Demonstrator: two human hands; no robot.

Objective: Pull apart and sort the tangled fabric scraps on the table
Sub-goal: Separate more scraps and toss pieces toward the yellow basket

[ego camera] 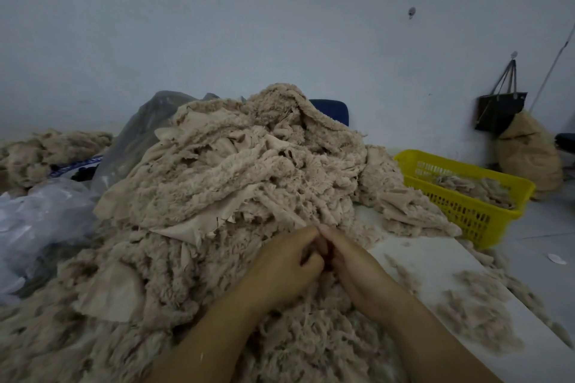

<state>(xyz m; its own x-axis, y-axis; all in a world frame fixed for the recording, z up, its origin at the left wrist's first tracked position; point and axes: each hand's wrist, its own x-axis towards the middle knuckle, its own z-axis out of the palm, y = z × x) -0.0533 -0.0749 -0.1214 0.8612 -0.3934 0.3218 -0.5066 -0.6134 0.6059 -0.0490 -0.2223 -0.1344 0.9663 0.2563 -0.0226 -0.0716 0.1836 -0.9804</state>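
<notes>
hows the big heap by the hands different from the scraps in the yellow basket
The big heap rises in a tall mound; the basket scraps lie low inside the yellow basket. The big heap shows wide smooth-backed sheets among fluffy strips; the basket scraps look like small fluffy bits. Left hand and right hand pinch at the big heap; nothing touches the basket scraps. Both are beige fuzzy fabric.

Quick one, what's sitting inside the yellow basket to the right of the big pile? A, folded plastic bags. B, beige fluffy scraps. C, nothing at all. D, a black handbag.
B: beige scraps of the same fluffy fabric as the pile show above the lattice wall of the yellow basket.
</notes>
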